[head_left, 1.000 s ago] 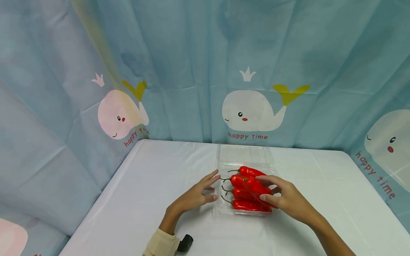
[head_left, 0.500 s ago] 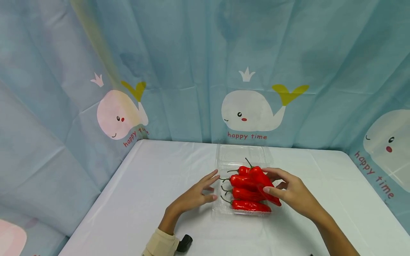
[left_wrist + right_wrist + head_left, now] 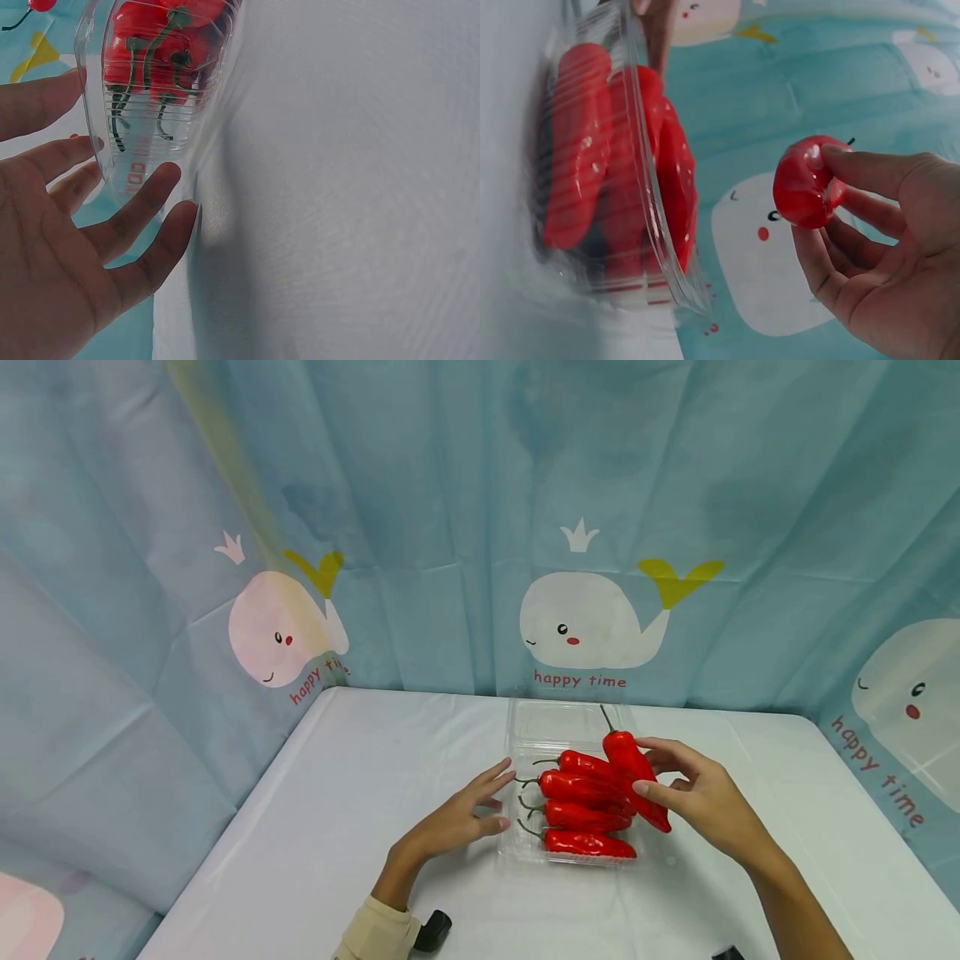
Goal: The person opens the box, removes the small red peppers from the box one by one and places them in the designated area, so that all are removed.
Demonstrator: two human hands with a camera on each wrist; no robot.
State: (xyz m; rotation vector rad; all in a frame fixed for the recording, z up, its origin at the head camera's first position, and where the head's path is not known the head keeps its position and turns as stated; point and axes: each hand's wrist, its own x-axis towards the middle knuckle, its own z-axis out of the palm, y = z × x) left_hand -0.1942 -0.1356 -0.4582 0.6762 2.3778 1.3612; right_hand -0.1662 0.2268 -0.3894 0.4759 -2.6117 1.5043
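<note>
The right hand (image 3: pixel 701 789) pinches a glossy red, long tapered pepper with a green stem (image 3: pixel 636 777) between thumb and fingers. The pepper tilts, stem up and away from the person, tip down toward the palm side; the right wrist view shows a gap between it and the box's rim. Left of that hand sits a clear, ribbed plastic box (image 3: pixel 587 860), holding four more red peppers (image 3: pixel 585 816) in a row, stems pointing toward the left hand (image 3: pixel 453 817). That hand holds nothing in its grasp, fingers spread apart beside the box's left wall; its fingertips reach the rim, though exact contact is hard to tell. Beyond both hands, the box's hinged clear lid (image 3: pixel 566 724) lies back, close to the table's far edge and the light-blue whale-print curtain (image 3: pixel 450 485). White tablecloth (image 3: pixel 360 777) stretches outward left of the left hand and right of the right hand, giving sideways room.
</note>
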